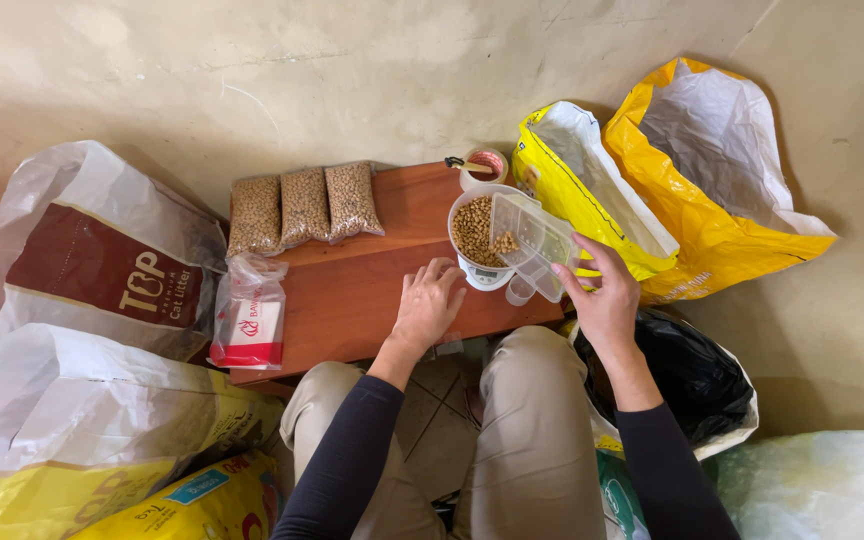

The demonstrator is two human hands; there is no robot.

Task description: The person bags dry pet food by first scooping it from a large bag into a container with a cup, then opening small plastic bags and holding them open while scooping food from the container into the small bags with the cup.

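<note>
The right hand (607, 300) grips a clear plastic scoop (532, 240), tipping brown pellets into the round white bowl (477, 232) just above the left hand (427, 305), which lies open and empty on the red-brown wooden board (372, 290). This looks like the filling step; next comes a slow tip.

I am sitting behind a low table (372, 290), three filled packets (304, 208) lying side by side along its far edge. A tub of kibble (477, 235) is standing at its right end, a tape roll (484, 165) just beyond, two open sacks (652, 190) lying further right.
</note>
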